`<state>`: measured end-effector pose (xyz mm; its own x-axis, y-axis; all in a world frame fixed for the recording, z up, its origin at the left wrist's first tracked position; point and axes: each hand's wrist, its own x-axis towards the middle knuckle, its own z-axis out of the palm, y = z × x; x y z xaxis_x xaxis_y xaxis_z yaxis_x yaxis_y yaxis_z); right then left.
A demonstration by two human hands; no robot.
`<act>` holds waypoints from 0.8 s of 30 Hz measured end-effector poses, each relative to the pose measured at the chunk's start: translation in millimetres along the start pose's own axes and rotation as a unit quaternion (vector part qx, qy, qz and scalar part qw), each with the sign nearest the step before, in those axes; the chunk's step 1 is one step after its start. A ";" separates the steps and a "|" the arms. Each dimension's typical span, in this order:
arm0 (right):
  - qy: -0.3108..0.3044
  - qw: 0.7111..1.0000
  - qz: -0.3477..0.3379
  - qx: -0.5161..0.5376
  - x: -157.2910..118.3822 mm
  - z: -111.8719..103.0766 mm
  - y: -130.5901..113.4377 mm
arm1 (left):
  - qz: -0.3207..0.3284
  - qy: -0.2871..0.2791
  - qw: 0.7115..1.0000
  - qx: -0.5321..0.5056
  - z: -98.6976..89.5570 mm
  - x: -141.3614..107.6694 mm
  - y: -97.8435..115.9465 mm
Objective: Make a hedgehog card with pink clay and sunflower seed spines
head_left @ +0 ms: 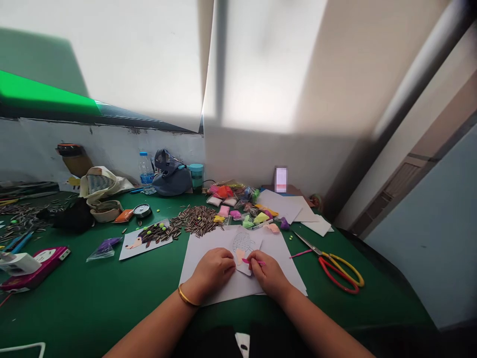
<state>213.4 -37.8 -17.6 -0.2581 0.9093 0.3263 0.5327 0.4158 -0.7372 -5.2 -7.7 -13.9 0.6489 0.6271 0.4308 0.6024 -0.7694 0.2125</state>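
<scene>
Right fingers (255, 257) pinch pink tool (245, 260); left fingers (225, 262) bent at drawn card (244, 242), grip unclear. Bottle label (146, 178), well beyond left fingers: illegible.

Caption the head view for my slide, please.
Right hand holds a pink tool at a small drawing, left hand beside it, seeds heaped beyond.

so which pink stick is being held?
The pink stick in the right hand, its tip at the peach patch; the other stick lies on the green table beside the scissors.
</scene>
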 end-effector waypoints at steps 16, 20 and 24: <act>0.005 0.995 -0.037 -0.089 -1.3 4.2 -2.0 | 0.005 0.003 1.000 -0.006 -0.6 0.1 0.1; 0.007 0.991 -0.052 -0.123 -1.3 5.9 -0.7 | 0.004 0.005 1.000 -0.011 0.0 -0.7 -0.5; -0.001 0.986 -0.069 -0.149 -2.3 7.4 -0.4 | 0.002 0.005 1.000 -0.016 2.4 -1.0 -1.9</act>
<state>207.9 -40.2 -22.5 -0.3464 0.8440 0.4095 0.7059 0.5220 -0.4788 -5.9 -6.5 -16.8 0.6471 0.6224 0.4403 0.5842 -0.7759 0.2381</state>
